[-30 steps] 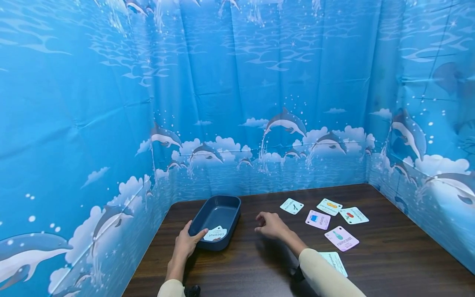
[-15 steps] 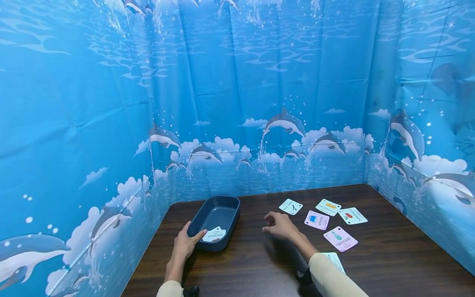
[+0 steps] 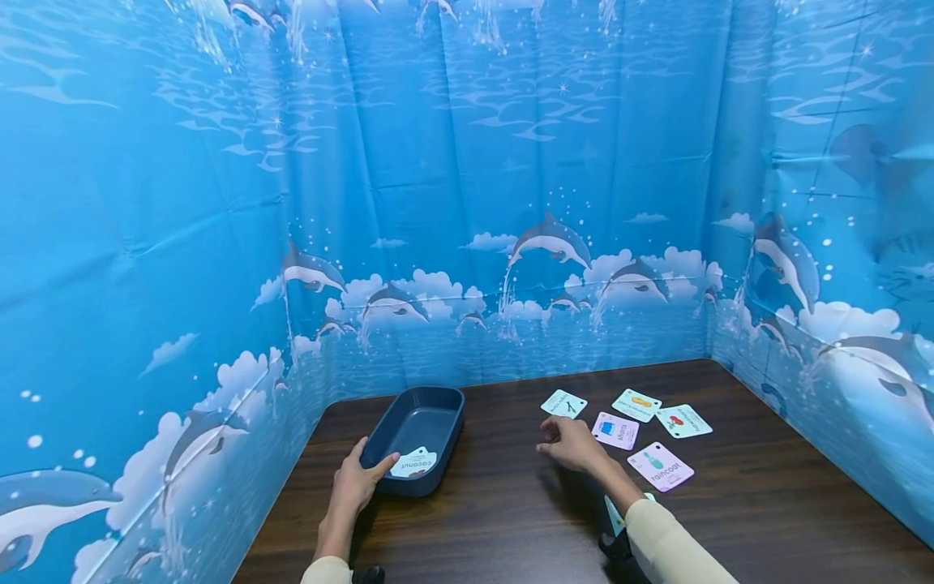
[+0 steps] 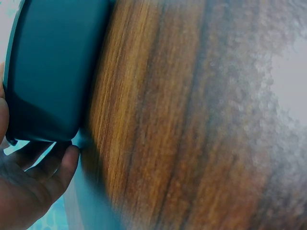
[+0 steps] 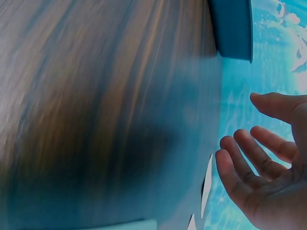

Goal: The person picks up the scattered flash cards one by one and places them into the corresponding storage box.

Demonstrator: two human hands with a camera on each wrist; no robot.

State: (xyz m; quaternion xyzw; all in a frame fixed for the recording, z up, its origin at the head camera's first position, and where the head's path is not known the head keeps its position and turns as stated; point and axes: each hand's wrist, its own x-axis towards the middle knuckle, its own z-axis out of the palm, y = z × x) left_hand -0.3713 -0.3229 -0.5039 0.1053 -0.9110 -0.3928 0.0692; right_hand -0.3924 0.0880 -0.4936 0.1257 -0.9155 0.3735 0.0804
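A dark blue rectangular tray (image 3: pixel 417 423) sits on the left of the table. At its near left corner my left hand (image 3: pixel 353 484) grips it, thumb over the rim; the left wrist view shows fingers (image 4: pixel 68 163) against its outer wall. Inside the tray lies a white card reading "coconut" (image 3: pixel 414 463), on top of at least one other. My right hand (image 3: pixel 572 444) hovers over the table with relaxed, slightly bent fingers and holds nothing. Just beyond it is a pale green card (image 3: pixel 564 404) with a dark drawing. To its right lies a pink "shorts" card (image 3: pixel 615 431).
Farther right are a card with an orange picture (image 3: pixel 637 405), one with red fruit (image 3: pixel 683 421) and a pink "raincoat" card (image 3: pixel 661 467). Another green card (image 3: pixel 614 517) is partly hidden under my right forearm. A blue dolphin-print curtain (image 3: pixel 438 203) borders the table (image 3: pixel 496 503).
My right hand has moved right, away from the tray and towards the cards, its forearm now covering more of the near green card. The left hand stays on the tray. The view has shifted slightly.
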